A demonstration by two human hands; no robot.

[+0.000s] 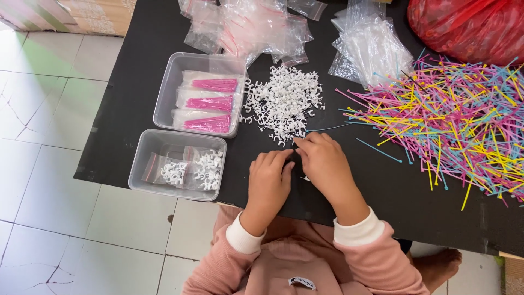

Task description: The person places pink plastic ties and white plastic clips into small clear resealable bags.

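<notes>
On the black bench (164, 33), landmark taken as the heap of small white plastic rings (284, 102), too many to count. Two hands at work just below the heap. Right hand (325, 161): fingers curled, index fingertip touching the lowest rings of the heap; whether it pinches one, cannot tell. Left hand (268, 183): fingers bent inward, fingertips meeting the right hand; nothing visible in its grip, closure on any item cannot be told.

Containers: two clear plastic tubs, both left of the heap. Upper tub (169, 87), directly left: three clear bags of pink pieces (210, 104), stacked in a column. Lower tub (143, 158), below-left of the heap: two small clear bags of white rings (188, 169), side by side.

Above the heap: one loose pile of empty clear zip bags (245, 24), count unclear. Above-right: one stack of clear bags (371, 49). Right of the heap: a wide spread of coloured cable ties (458, 114), pink, yellow and blue, uncountable. Far upper right: one red plastic sack (469, 27).
</notes>
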